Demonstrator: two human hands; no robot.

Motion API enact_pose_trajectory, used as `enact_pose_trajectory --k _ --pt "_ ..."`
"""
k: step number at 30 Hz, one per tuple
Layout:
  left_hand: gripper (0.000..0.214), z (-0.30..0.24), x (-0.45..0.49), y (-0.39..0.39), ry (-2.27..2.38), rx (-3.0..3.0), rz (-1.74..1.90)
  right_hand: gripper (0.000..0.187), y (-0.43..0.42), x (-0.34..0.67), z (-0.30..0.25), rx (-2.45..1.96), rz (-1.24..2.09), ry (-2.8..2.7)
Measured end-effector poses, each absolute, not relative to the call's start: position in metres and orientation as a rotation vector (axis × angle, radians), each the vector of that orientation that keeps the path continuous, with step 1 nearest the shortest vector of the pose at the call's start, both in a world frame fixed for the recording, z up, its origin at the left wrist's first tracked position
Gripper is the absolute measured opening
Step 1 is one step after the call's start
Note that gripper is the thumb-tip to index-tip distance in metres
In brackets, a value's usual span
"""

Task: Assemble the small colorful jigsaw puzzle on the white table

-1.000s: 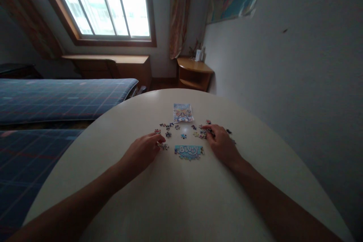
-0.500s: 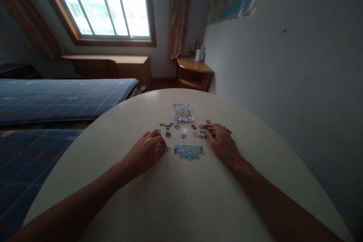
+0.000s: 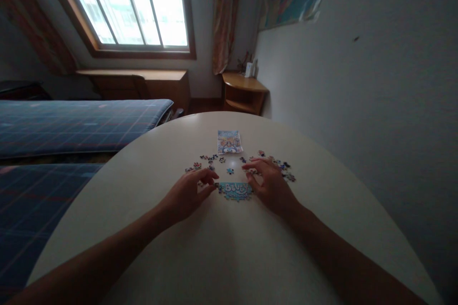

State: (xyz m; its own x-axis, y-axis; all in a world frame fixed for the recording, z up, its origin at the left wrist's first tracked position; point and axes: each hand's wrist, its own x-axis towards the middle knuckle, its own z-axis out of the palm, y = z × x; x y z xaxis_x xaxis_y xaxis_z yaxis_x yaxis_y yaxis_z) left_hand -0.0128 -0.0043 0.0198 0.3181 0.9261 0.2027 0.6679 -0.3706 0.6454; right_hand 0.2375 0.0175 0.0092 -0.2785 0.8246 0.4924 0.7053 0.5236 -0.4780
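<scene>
A partly joined blue jigsaw puzzle [image 3: 235, 191] with white lettering lies flat on the table. At its upper left corner my left hand [image 3: 191, 192] pinches a small dark puzzle piece [image 3: 216, 184] between thumb and fingertips. Near the puzzle's right end, my right hand [image 3: 272, 186] hovers with thumb and fingers apart, and nothing shows between them. A single blue piece [image 3: 230, 171] lies just above the joined part. Loose pieces [image 3: 286, 166] spread beyond my right hand, and more loose pieces [image 3: 196, 166] lie beyond my left.
A printed picture packet [image 3: 229, 142] lies farther back on the round white table [image 3: 229, 248]. To the left are plaid-covered mattresses [image 3: 78, 124]. A wooden desk [image 3: 161, 75] and a corner shelf [image 3: 246, 82] stand behind, and a wall [image 3: 375, 95] runs along the right.
My left hand has moved right from the loose pieces to the joined puzzle's left edge. My right hand has drawn back from the right-hand pieces toward the puzzle, its fingers spreading.
</scene>
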Motion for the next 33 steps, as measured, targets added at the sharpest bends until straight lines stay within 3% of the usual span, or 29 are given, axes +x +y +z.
enact_pose_trajectory --k 13,24,29,33 --pt "0.020 0.029 0.008 -0.021 1.205 1.689 0.834 0.024 -0.024 0.215 0.035 -1.067 0.789 -2.046" --pt "0.019 0.020 0.013 -0.022 1.133 1.644 0.993 0.011 -0.025 0.218 0.040 -1.074 1.062 -1.957" --pt "0.012 0.014 0.012 -0.025 1.172 1.975 1.000 0.022 -0.017 0.229 0.047 -1.217 1.060 -1.998" --pt "0.037 0.006 0.010 -0.027 0.976 2.519 0.785 0.019 -0.006 0.248 0.053 -1.369 1.025 -1.958"
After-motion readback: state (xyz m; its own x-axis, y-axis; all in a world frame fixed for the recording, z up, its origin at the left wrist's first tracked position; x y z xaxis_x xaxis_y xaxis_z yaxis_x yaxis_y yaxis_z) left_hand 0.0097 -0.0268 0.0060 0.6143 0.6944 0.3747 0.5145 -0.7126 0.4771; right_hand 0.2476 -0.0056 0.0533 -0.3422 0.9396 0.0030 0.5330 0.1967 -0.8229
